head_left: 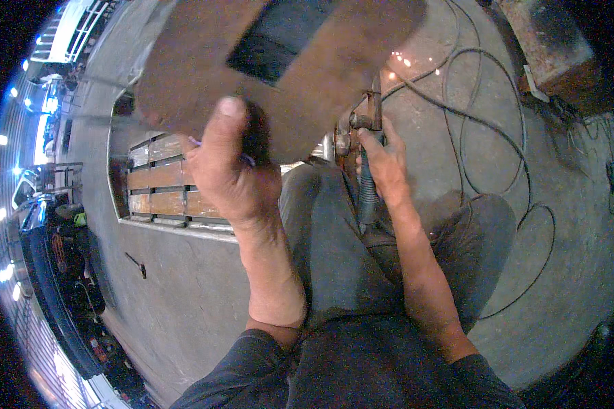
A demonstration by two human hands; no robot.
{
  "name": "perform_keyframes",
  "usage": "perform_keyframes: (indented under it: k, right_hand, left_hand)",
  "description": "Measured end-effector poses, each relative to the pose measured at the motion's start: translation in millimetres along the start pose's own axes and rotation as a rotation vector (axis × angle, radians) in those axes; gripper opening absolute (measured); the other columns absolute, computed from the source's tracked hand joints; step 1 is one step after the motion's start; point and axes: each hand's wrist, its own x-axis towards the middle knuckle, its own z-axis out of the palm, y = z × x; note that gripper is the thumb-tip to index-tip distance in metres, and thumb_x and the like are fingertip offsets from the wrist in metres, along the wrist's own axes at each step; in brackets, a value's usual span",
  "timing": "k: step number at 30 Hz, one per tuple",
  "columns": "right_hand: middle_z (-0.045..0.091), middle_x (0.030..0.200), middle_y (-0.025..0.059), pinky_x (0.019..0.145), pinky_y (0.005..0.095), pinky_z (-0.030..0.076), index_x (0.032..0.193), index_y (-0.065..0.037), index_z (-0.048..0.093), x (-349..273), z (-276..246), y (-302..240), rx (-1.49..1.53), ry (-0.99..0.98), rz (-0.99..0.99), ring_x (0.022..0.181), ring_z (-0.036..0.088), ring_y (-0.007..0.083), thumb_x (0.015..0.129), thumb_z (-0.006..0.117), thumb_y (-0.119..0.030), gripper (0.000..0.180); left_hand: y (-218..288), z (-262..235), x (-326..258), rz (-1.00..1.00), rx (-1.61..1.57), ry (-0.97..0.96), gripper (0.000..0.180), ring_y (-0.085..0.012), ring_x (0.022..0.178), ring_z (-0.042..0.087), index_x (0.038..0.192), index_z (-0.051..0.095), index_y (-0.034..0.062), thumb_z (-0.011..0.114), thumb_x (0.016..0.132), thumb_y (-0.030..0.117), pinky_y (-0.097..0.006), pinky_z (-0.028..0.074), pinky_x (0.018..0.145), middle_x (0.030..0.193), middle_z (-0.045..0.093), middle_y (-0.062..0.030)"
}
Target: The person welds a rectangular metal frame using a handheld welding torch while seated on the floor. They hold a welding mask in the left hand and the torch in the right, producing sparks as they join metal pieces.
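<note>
My left hand (228,167) is closed round the grip of a brown handheld welding shield (184,75), its thumb lying against the near face. A dark rectangular window (280,44) is set in the shield, which covers much of the upper middle. In my right hand (385,163) is a welding electrode holder (367,187) with a ribbed, coil-like handle, held above my knees. Orange sparks (404,61) fly just beyond the shield's right edge. The spot they come from is hidden. Behind the shield, a metal frame with wooden slats (158,176) shows in part.
Dark cables (518,136) loop over the concrete floor (580,238) on the right. A rusty block-like object (559,65) stands at the far right. A small hammer-like tool (136,264) lies on the floor at left. Farther left stands a dark blue vehicle or machine (48,279).
</note>
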Motion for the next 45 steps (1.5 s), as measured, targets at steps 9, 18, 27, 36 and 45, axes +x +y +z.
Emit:
perform_keyframes:
  k: [9, 18, 27, 36, 45]
  right_hand:
    - [0.065, 0.082, 0.0124, 0.051, 0.0328, 0.051, 0.101, 0.003, 0.062, 15.0, -11.3, 31.8, -0.302, 0.037, -0.383, 0.06, 0.064, 0.0206, 0.089, 0.058, -0.019, 0.025]
    - [0.068, 0.094, 0.0152, 0.054, 0.03, 0.056, 0.114, 0.003, 0.06, 21.2, -9.4, 35.6, -0.234, -0.009, -0.198, 0.063, 0.067, 0.0184, 0.089, 0.061, -0.028, 0.04]
    - [0.07, 0.097, 0.0155, 0.057, 0.0319, 0.058, 0.114, 0.001, 0.06, 22.9, -11.3, 33.4, -0.242, 0.008, -0.345, 0.067, 0.068, 0.0203, 0.088, 0.061, -0.027, 0.038]
    - [0.069, 0.081, 0.0155, 0.063, 0.0385, 0.057, 0.104, 0.0, 0.062, 24.9, -11.9, 32.2, -0.163, -0.04, -0.147, 0.069, 0.07, 0.0232, 0.084, 0.058, -0.018, 0.028]
    - [0.061, 0.067, 0.0087, 0.044, 0.0319, 0.047, 0.091, 0.0, 0.059, 14.9, -5.1, 9.7, -0.04, -0.014, -0.004, 0.048, 0.059, 0.0187, 0.091, 0.054, -0.018, 0.019]
  left_hand:
    - [-0.3, 29.4, -13.2, -0.134, -0.075, -0.317, 0.055, -0.0267, 0.102, 0.063, 0.128, 0.051, 0.0006, 0.071, 0.079, 0.016, -0.041, 0.05, 0.092, 0.114, 0.063, -0.012]
    - [0.7, 30.7, -13.2, -0.122, -0.036, -0.261, 0.057, -0.0268, 0.101, 0.062, 0.129, 0.05, 0.002, 0.073, 0.079, 0.017, -0.041, 0.05, 0.091, 0.114, 0.063, -0.0116]
    - [2.4, 35.2, -12.9, -0.13, -0.048, -0.257, 0.055, -0.0245, 0.098, 0.062, 0.126, 0.052, 0.0015, 0.074, 0.079, 0.02, -0.04, 0.05, 0.089, 0.11, 0.063, -0.01]
    - [5.1, 33.7, -14.6, -0.144, -0.055, -0.194, 0.056, -0.0229, 0.095, 0.063, 0.123, 0.054, -0.0005, 0.075, 0.074, 0.016, -0.037, 0.05, 0.087, 0.108, 0.065, -0.0104]
    - [2.5, 34.3, -14.8, -0.119, -0.034, -0.217, 0.057, -0.0239, 0.099, 0.062, 0.127, 0.051, 0.0025, 0.075, 0.078, 0.021, -0.038, 0.048, 0.091, 0.111, 0.062, -0.0096]
